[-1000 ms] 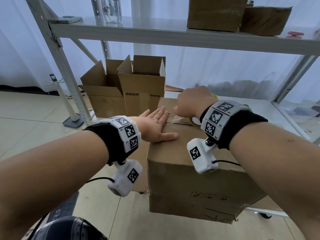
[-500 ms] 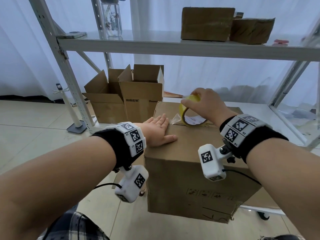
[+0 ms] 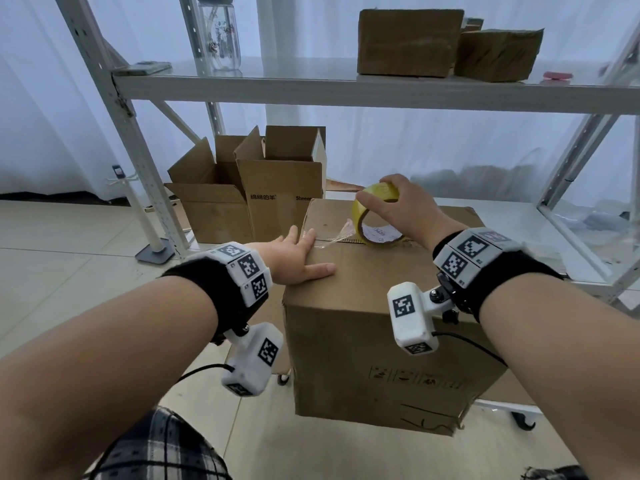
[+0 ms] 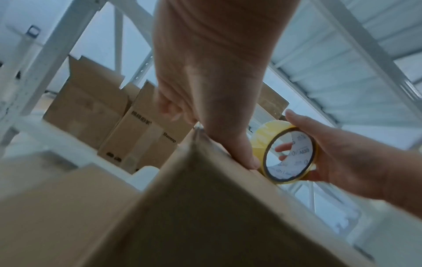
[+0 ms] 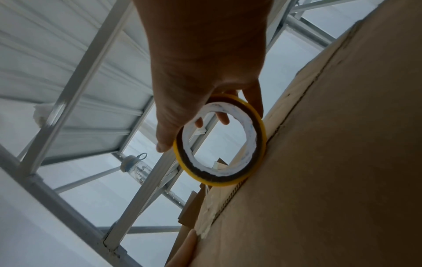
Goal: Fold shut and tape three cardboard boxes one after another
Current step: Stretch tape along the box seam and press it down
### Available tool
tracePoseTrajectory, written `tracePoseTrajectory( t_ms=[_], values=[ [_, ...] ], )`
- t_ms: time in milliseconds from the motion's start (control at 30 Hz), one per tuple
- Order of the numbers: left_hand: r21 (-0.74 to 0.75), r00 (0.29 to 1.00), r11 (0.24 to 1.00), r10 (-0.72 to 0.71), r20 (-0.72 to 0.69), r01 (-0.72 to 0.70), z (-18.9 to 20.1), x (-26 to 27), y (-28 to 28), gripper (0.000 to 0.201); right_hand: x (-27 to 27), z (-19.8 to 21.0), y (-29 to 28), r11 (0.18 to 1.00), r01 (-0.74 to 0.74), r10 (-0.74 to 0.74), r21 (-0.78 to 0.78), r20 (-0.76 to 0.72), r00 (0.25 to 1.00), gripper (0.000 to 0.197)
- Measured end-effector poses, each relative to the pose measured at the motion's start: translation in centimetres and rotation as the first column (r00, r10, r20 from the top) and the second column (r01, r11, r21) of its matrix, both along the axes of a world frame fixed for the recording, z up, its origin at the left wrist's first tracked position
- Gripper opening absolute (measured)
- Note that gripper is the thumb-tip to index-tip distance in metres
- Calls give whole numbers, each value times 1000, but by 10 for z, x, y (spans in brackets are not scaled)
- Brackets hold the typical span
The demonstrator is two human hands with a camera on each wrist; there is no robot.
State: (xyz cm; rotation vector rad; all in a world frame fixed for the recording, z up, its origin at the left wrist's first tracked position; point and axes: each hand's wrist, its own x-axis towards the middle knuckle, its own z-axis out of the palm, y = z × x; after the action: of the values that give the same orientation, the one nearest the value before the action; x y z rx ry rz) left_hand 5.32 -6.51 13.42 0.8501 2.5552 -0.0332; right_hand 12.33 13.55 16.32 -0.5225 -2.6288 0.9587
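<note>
A large closed cardboard box (image 3: 377, 327) stands in front of me on a low white cart. My left hand (image 3: 298, 259) lies flat on the box's top left corner, fingers straight, thumb along the near edge, pressing down the tape end (image 3: 332, 239). My right hand (image 3: 398, 209) grips a yellow tape roll (image 3: 375, 216) standing on edge over the top seam. A clear strip of tape stretches from the roll to the left hand. In the left wrist view the tape roll (image 4: 290, 153) sits beside the box edge (image 4: 205, 180). In the right wrist view the roll (image 5: 220, 140) rests against the seam (image 5: 285, 122).
Two open cardboard boxes (image 3: 249, 188) stand behind on the lower shelf at the left. The upper shelf (image 3: 346, 86) carries two closed boxes (image 3: 408, 41), a water bottle (image 3: 221, 32) and a phone (image 3: 149, 67). Shelf uprights (image 3: 114, 109) flank both sides.
My right hand has pulled the tape roll to the right along the seam, away from the left hand, drawing tape out. The left hand stays flat on the corner.
</note>
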Motion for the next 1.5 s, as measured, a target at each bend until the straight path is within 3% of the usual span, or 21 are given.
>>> tracePoseTrajectory(
  t_ms=[200, 433, 600, 700, 767, 833, 933, 1167, 1267, 1400, 1500],
  values=[
    [261, 973, 947, 139, 182, -185, -10, 0, 8, 93, 9, -6, 7, 961, 27, -50, -275, -77, 996, 71],
    [317, 969, 924, 156, 192, -212, -10, -8, 7, 86, -1, -3, 11, 901, 89, -116, -424, -39, 992, 54],
    [378, 983, 908, 155, 96, -180, -4, -8, 18, 79, 1, -13, 31, 955, 115, -109, -272, 39, 993, 55],
    [402, 988, 903, 129, 82, -151, 1, -6, 25, 78, 10, -20, 42, 954, 226, -215, -197, 76, 974, 67],
    [363, 985, 916, 152, 80, -171, 1, -3, 28, 81, 22, -23, 53, 926, 370, -356, -78, 146, 923, 79],
    [334, 980, 922, 180, 80, -196, 0, 0, 29, 83, 34, -26, 65, 882, 469, -463, 45, 269, 844, 77],
    [361, 979, 910, 187, 77, -202, 0, 3, 31, 82, 51, -34, 74, 865, 500, -475, 49, 401, 783, 83],
    [426, 960, 863, 274, 57, -272, 4, -8, 24, 87, 52, -27, 58, 919, 389, -384, 70, 389, 837, 78],
    [443, 953, 848, 297, 59, -292, 5, -22, 3, 86, 37, -20, 50, 953, 276, -303, 126, 456, 837, 77],
    [332, 960, 901, 268, 79, -279, 0, -29, -20, 86, 11, -20, 31, 938, 178, -316, 299, 522, 792, 64],
    [203, 979, 959, 188, 77, -200, 4, -25, -25, 99, -13, -22, 17, 934, 44, -219, 354, 471, 854, 54]
  ],
)
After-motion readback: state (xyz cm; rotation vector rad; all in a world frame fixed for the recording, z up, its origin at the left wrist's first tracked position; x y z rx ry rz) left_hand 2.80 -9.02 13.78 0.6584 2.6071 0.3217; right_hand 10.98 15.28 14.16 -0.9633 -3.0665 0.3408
